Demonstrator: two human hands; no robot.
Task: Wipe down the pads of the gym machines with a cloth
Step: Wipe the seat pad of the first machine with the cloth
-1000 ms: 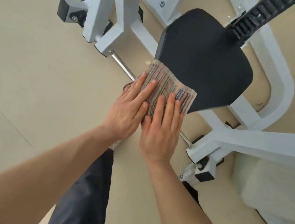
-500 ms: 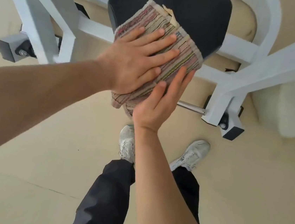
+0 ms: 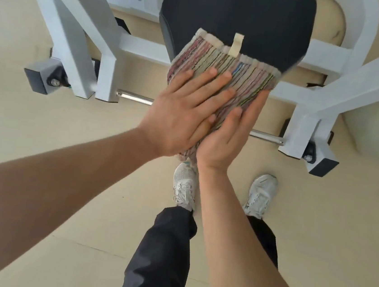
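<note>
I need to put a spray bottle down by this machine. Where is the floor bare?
Bare floor lies left of the left hand, below the white frame, and right of the shoes near the frame's foot. It is crowded where both hands press the cloth on the pad, right hand at its edge.

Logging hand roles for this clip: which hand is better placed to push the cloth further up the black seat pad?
Left, probably. The left hand lies flat on top of the striped cloth, fingers spread toward the uncovered black pad. The right hand only cups the cloth's near edge from the side.
</note>
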